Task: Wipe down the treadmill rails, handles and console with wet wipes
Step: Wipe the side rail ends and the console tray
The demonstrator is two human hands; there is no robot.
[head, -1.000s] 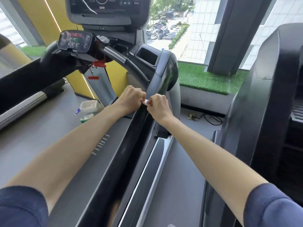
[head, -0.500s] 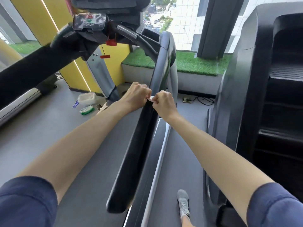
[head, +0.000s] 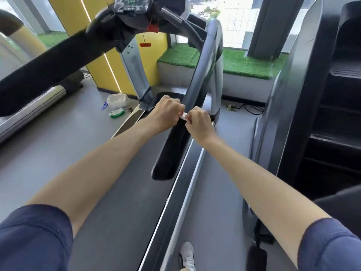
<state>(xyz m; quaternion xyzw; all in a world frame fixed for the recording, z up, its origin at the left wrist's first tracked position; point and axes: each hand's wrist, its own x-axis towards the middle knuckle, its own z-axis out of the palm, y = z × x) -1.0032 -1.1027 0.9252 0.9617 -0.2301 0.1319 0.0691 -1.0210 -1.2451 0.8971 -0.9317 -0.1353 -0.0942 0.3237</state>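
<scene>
The treadmill's right handrail (head: pixel 201 79) is a long black bar running from the console down to a rounded end near the belt. My left hand (head: pixel 166 112) and my right hand (head: pixel 197 122) are clenched side by side over its middle, pinching a small white wet wipe (head: pixel 183 115) between them; only a sliver of it shows. The console (head: pixel 132 4) is cut off at the top edge. The left handrail (head: pixel 48 59) crosses the upper left, blurred.
A green wet-wipe pack (head: pixel 116 112) and a clear plastic box (head: pixel 117 99) lie on the grey floor left of the treadmill. A black stair machine (head: pixel 322 94) stands close on the right. A cable and socket (head: pixel 244 108) lie by the wall. My shoe (head: pixel 187 253) is below.
My view has tipped down and back, so the console has slid up out of frame. Both hands have slid down the right rail toward its end, still clenched on the wipe.
</scene>
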